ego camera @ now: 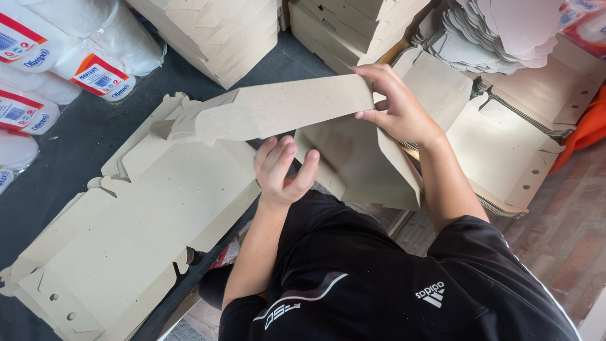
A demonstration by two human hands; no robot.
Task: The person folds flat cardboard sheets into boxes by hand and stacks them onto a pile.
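Head cam: right hand [399, 108] pinches cardboard box blank [284, 110] flap; left hand [284, 173] open, fingers spread, just under it.

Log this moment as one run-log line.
right hand: pinching grey die-cut cardboard box blank | left hand: open beneath it | flat cardboard blank stack: alongside

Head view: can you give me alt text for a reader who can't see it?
Seen from above, a person's right hand folds up a long flap of a grey cardboard box blank, while the left hand hovers open just below it. More flat blanks lie on the dark floor, with folded boxes stacked behind.
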